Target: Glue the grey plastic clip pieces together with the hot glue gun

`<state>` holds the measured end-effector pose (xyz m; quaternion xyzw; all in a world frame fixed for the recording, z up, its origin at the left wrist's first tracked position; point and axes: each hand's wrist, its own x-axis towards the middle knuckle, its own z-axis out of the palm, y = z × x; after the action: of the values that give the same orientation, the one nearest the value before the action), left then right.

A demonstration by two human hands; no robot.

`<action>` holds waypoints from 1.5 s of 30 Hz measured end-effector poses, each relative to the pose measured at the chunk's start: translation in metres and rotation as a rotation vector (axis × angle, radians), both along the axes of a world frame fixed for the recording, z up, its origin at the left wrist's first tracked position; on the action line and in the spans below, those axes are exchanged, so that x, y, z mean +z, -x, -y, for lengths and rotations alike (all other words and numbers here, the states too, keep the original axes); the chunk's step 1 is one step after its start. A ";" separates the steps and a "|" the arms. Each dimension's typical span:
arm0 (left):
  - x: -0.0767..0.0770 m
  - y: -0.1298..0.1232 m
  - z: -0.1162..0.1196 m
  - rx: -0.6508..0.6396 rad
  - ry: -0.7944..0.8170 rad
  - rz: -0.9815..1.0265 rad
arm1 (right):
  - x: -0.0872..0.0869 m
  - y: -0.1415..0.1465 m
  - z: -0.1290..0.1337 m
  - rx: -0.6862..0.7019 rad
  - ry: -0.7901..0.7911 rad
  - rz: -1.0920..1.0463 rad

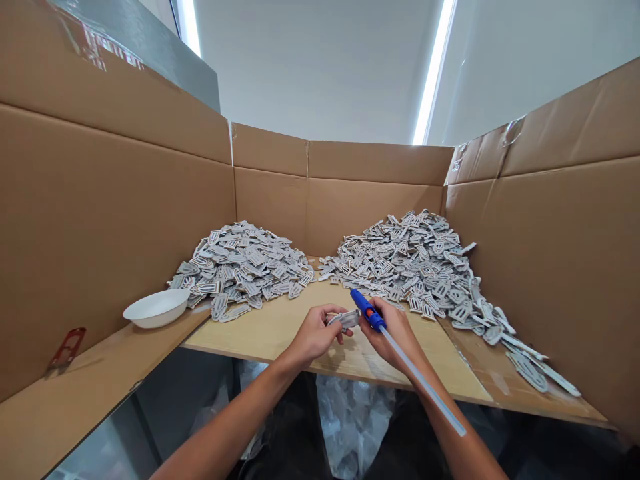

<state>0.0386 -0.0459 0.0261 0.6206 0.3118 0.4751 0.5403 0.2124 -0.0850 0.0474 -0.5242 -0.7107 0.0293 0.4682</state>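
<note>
Near the table's front edge, my left hand [319, 331] is closed on a small grey flat piece [346, 320], pinched between thumb and fingers. My right hand [393, 327] grips a blue glue gun [367, 311] with an orange part on its side. A long pale glue stick [425, 383] juts from the gun's rear and lies along my right forearm. The two hands are close together, with the piece right beside the gun. The gun's handle and trigger are hidden in my palm.
Heaps of similar grey pieces lie at the back left [250, 263] and back right [410, 257], the right one trailing forward along the wall. A white bowl [156, 309] stands at left. Cardboard walls [370, 200] enclose the wooden table [270, 333]. Clear plastic [350, 413] hangs below.
</note>
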 end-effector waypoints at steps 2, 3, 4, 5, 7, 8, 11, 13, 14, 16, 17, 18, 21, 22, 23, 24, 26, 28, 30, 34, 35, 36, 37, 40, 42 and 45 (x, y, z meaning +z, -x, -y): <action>0.000 0.000 0.000 0.004 -0.001 0.007 | -0.001 0.000 -0.001 -0.007 -0.002 -0.011; 0.001 0.000 0.000 0.004 0.000 0.015 | -0.002 0.000 -0.001 -0.009 0.001 -0.015; 0.001 0.000 0.001 0.003 0.002 0.025 | -0.003 0.000 -0.002 -0.012 0.006 -0.018; 0.002 0.000 0.001 0.004 0.004 0.035 | -0.003 -0.001 -0.002 -0.015 0.011 -0.020; 0.004 0.000 0.002 0.008 0.009 0.055 | -0.003 -0.001 -0.002 -0.022 0.013 -0.028; 0.004 0.000 0.002 0.010 0.013 0.062 | -0.003 -0.001 -0.002 -0.024 0.012 -0.031; 0.006 -0.001 0.003 0.012 0.022 0.080 | -0.003 -0.002 -0.001 -0.018 0.010 -0.042; 0.006 -0.001 0.003 0.012 0.032 0.090 | -0.003 -0.001 0.000 -0.007 0.012 -0.050; 0.006 -0.001 0.003 0.014 0.037 0.093 | -0.003 -0.001 0.000 -0.003 0.012 -0.052; 0.006 -0.001 0.004 0.022 0.043 0.094 | -0.003 0.000 0.001 -0.006 0.012 -0.059; 0.007 -0.001 0.004 0.026 0.045 0.092 | -0.003 0.001 0.001 -0.012 0.011 -0.064; 0.007 -0.001 0.004 0.031 0.046 0.090 | -0.002 0.001 0.001 -0.017 0.010 -0.070; 0.007 -0.001 0.004 0.039 0.041 0.094 | -0.002 0.001 0.001 -0.030 0.017 -0.083; 0.007 -0.002 0.004 0.041 0.039 0.099 | -0.002 0.001 0.001 -0.034 0.022 -0.085; 0.007 -0.002 0.005 0.041 0.038 0.105 | -0.003 0.001 0.001 -0.040 0.025 -0.089; 0.007 -0.002 0.005 0.041 0.039 0.110 | -0.003 0.001 0.000 -0.046 0.028 -0.095; 0.007 -0.003 0.006 0.035 0.042 0.115 | -0.004 0.000 -0.001 -0.050 0.032 -0.112; 0.008 -0.003 0.006 0.032 0.041 0.115 | -0.005 0.000 -0.002 -0.040 0.044 -0.135; 0.008 -0.003 0.007 0.033 0.038 0.113 | -0.007 -0.001 -0.003 -0.021 0.064 -0.161; 0.007 -0.004 0.006 0.032 0.033 0.119 | -0.008 -0.002 -0.004 0.025 0.079 -0.186; 0.007 -0.004 0.006 0.027 0.034 0.121 | -0.008 -0.002 -0.004 0.037 0.075 -0.188; 0.007 -0.004 0.006 0.024 0.033 0.126 | -0.008 -0.002 -0.004 0.048 0.071 -0.191; 0.007 -0.004 0.007 0.019 0.031 0.129 | -0.008 -0.002 -0.004 0.056 0.067 -0.197; 0.008 -0.004 0.008 0.015 0.025 0.137 | -0.008 -0.002 -0.003 0.077 0.071 -0.219; 0.010 -0.004 0.009 0.018 0.029 0.141 | -0.007 -0.002 -0.002 0.094 0.082 -0.232; 0.012 -0.005 0.011 0.021 0.035 0.155 | -0.007 -0.002 -0.002 0.099 0.082 -0.253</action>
<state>0.0431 -0.0569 0.0377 0.5690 0.2839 0.5219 0.5686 0.2143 -0.0828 0.0408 -0.4996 -0.6690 0.1473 0.5302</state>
